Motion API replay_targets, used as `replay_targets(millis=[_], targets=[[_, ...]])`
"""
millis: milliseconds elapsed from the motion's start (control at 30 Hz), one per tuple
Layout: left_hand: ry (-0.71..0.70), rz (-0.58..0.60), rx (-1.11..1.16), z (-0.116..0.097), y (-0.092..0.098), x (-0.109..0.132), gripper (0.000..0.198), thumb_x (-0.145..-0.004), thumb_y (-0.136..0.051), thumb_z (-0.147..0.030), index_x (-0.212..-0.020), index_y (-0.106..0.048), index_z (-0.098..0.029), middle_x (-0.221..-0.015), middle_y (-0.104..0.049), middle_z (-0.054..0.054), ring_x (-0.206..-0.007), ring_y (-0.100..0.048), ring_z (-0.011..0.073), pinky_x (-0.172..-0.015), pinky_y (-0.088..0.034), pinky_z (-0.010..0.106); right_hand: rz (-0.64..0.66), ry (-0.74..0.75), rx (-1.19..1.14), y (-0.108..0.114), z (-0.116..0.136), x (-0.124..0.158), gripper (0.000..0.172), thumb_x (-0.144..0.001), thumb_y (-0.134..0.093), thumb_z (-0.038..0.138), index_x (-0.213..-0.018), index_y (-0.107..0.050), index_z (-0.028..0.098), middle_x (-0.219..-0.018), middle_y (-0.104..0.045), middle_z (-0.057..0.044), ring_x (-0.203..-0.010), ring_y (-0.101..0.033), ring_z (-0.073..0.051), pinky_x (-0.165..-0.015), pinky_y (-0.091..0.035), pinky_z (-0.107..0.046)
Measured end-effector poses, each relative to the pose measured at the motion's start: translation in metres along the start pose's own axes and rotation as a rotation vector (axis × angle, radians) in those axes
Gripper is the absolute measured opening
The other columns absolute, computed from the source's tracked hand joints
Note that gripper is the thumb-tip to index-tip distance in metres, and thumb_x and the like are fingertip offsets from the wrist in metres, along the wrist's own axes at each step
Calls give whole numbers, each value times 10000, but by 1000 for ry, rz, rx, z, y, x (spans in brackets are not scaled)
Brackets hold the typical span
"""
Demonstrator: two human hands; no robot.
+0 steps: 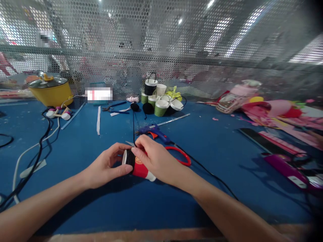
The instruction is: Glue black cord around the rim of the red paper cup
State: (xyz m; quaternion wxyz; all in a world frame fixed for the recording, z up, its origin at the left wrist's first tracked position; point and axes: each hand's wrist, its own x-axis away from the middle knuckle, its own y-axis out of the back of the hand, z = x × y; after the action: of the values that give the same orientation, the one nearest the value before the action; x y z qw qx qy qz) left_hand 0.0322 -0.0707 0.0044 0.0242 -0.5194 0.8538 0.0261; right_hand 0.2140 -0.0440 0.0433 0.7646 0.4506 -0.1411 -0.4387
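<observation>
A small red and white paper cup (141,169) lies tilted on its side between my hands, with a black band round its rim end. My left hand (111,164) is closed round that rim end, thumb below and fingers above. My right hand (156,158) rests over the cup, its thumb and forefinger pinching a black cord (133,127) against the side. This cord runs up to a black ball of yarn (135,107). Scissors with a red handle (185,156) lie partly hidden beneath my right hand. A blue glue gun (153,130) lies just beyond.
Small green, white and black cups (161,107) stand at the back. A yellow pot (50,92), cables (41,148) and pliers (111,109) are to the left. Pink scraps (285,121), a dark phone-like slab (261,141) and a purple item (285,169) lie right. A mesh panel (166,40) rises behind.
</observation>
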Motion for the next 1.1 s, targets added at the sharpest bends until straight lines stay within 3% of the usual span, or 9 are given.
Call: replay_targets(millis=[167,367,800,900,1100], targets=[[-49,-2,-45,0,0,0,374,-768,-635,-214,-1111,-488,-187,-1100,-555,61,-1050,-512,203,-932,-399,360,28,-16,-42,0,-5,1,189,-919,-389,295,-749,-363,217,-732,-437,30,-615,-396,-118,-567,-314,-264],[0,-9,-85,-1,-2,-1,422,-749,-653,-261,-1126,-475,-199,-1144,-551,71,-1096,-499,231,-957,-393,399,18,-29,48,-3,1,2,167,-917,-390,260,-758,-380,212,-782,-454,10,-632,-426,-127,-583,-336,-274],[125,-134,-227,-9,-7,-2,322,-713,-569,-271,-1013,-508,-173,-1062,-595,75,-869,-545,195,-744,-475,338,59,-61,232,-13,11,2,89,-899,-411,222,-826,-451,189,-873,-491,-51,-709,-485,-172,-635,-375,-311],[111,-129,-224,-8,-7,-1,323,-709,-572,-262,-1011,-505,-168,-1049,-592,80,-858,-544,198,-746,-473,348,24,-40,145,-11,8,0,102,-892,-426,235,-801,-446,195,-843,-497,-32,-694,-471,-156,-632,-373,-299],[41,-50,-164,-4,-8,1,379,-727,-581,-199,-1091,-480,-173,-1065,-565,78,-991,-535,228,-895,-433,421,-6,-56,-182,5,2,-23,120,-844,-489,232,-735,-459,190,-706,-509,18,-646,-478,-119,-605,-379,-259]])
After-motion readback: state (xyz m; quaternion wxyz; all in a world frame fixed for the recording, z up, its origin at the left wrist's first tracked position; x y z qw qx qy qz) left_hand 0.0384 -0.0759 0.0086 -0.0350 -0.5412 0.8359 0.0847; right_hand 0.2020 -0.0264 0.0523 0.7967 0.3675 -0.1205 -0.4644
